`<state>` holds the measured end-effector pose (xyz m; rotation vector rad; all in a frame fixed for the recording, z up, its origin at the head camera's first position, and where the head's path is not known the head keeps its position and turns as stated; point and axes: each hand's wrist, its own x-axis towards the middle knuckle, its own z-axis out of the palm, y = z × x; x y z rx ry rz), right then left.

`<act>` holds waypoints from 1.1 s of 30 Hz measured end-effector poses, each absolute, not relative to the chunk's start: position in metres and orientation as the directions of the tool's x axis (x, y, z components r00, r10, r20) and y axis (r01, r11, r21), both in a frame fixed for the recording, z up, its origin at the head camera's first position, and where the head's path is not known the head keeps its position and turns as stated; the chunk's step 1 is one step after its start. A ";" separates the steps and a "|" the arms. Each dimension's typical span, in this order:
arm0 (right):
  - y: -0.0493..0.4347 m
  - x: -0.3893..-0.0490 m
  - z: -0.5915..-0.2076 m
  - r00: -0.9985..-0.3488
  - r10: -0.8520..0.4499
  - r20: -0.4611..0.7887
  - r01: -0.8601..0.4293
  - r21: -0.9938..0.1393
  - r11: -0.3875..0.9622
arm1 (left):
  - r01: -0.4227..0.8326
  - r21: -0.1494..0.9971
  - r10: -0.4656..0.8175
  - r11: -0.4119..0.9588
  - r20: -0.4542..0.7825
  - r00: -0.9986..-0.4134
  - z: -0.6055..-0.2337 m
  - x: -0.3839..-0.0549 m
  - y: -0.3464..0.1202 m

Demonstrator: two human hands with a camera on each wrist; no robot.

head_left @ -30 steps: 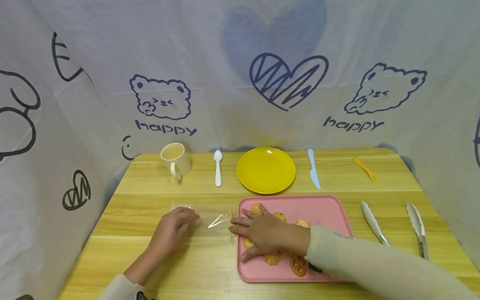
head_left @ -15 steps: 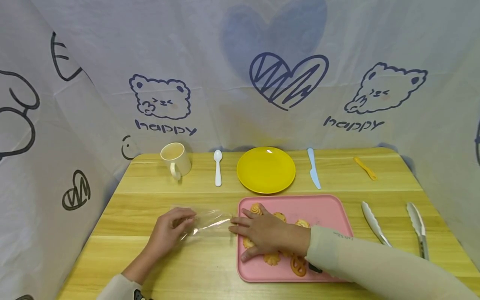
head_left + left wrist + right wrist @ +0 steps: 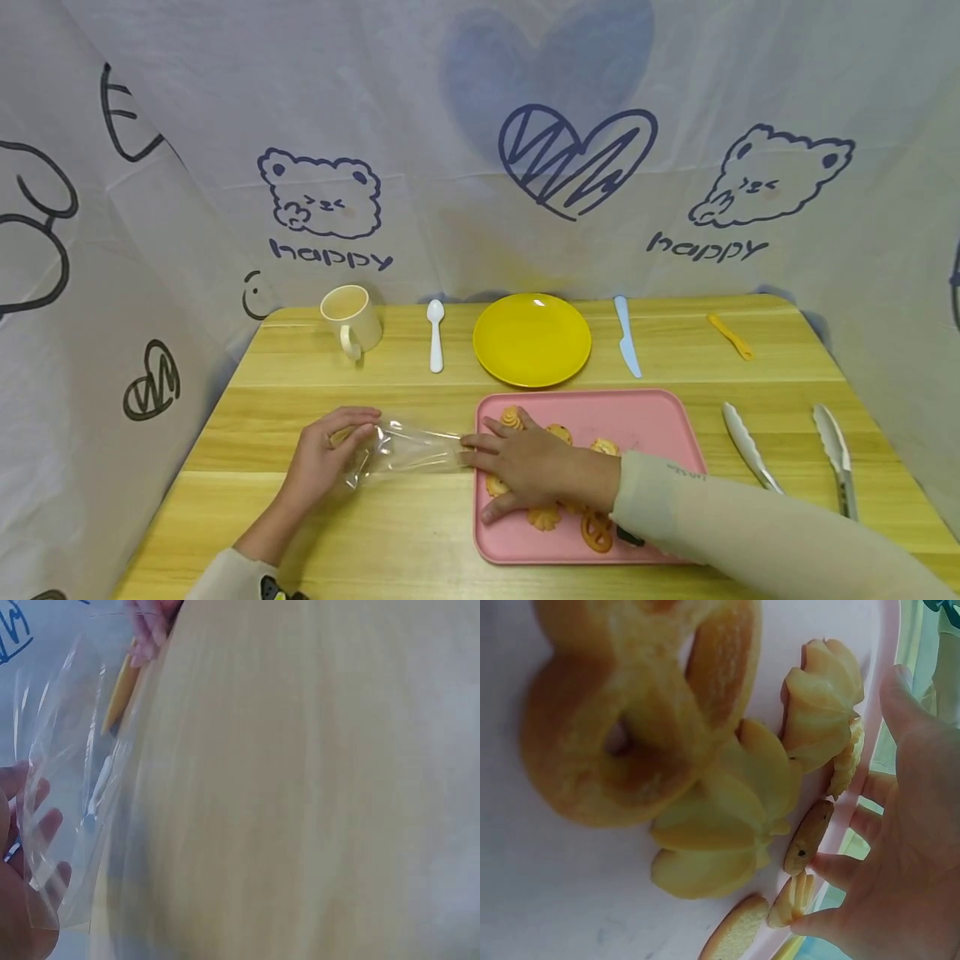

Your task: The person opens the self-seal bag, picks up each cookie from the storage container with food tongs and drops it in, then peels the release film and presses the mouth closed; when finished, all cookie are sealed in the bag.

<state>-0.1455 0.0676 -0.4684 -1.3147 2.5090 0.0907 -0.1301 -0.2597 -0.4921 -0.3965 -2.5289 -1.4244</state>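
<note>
A clear plastic bag (image 3: 416, 447) lies crosswise on the wooden table, left of the pink tray (image 3: 645, 417). My left hand (image 3: 318, 458) holds its left end, raised and puffed out there; in the left wrist view the fingers show through the crinkled clear film (image 3: 75, 765). Reaching over the tray, my right hand (image 3: 528, 467) has its fingers spread and straight, and its fingertips press on the bag's right end at the tray's left rim. Beneath that hand and forearm are several cookies, partly hidden, including a pretzel-shaped cookie (image 3: 596, 532) and a fluted cookie (image 3: 720, 825).
Along the back stand a cream mug (image 3: 351, 321), a white spoon (image 3: 436, 337), a yellow plate (image 3: 532, 342), a light blue knife (image 3: 627, 337) and a small yellow utensil (image 3: 729, 337). Metal tongs (image 3: 834, 450) lie right of the tray, partly under the right sleeve.
My left hand has drawn back a little to the left, and the bag's left end has risen and bunched from lying flat. The right hand has stayed in place.
</note>
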 end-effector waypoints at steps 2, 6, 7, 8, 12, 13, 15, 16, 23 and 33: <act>0.068 -0.146 -0.469 -0.533 -0.791 -0.301 -0.812 -0.083 0.578 | 0.357 0.796 0.137 0.489 0.334 -0.933 -0.493 -0.129 -0.258; 0.068 -0.147 -0.470 -0.531 -0.791 -0.304 -0.813 -0.080 0.577 | 0.389 0.765 0.160 0.513 0.360 -0.919 -0.496 -0.125 -0.253; 0.068 -0.147 -0.470 -0.531 -0.791 -0.303 -0.813 -0.080 0.576 | 0.390 0.758 0.163 0.523 0.360 -0.918 -0.497 -0.124 -0.252; 0.068 -0.147 -0.471 -0.531 -0.792 -0.301 -0.814 -0.080 0.576 | 0.384 0.752 0.163 0.536 0.354 -0.921 -0.498 -0.123 -0.251; 0.068 -0.147 -0.470 -0.533 -0.793 -0.294 -0.812 -0.087 0.578 | 0.345 0.726 0.158 0.595 0.315 -0.936 -0.502 -0.119 -0.249; 0.068 -0.147 -0.470 -0.533 -0.794 -0.292 -0.813 -0.086 0.576 | 0.337 0.715 0.156 0.612 0.308 -0.939 -0.503 -0.118 -0.249; 0.068 -0.146 -0.469 -0.532 -0.796 -0.291 -0.814 -0.084 0.575 | 0.330 0.694 0.161 0.640 0.300 -0.940 -0.504 -0.117 -0.250; 0.068 -0.146 -0.468 -0.532 -0.796 -0.291 -0.815 -0.080 0.574 | 0.332 0.684 0.164 0.649 0.300 -0.940 -0.504 -0.117 -0.250; 0.068 -0.146 -0.469 -0.534 -0.790 -0.301 -0.811 -0.081 0.580 | 0.337 0.674 0.174 0.657 0.300 -0.938 -0.501 -0.118 -0.251; 0.067 -0.146 -0.470 -0.533 -0.791 -0.300 -0.815 -0.067 0.575 | 0.201 0.873 0.154 0.444 0.146 -0.977 -0.502 -0.120 -0.259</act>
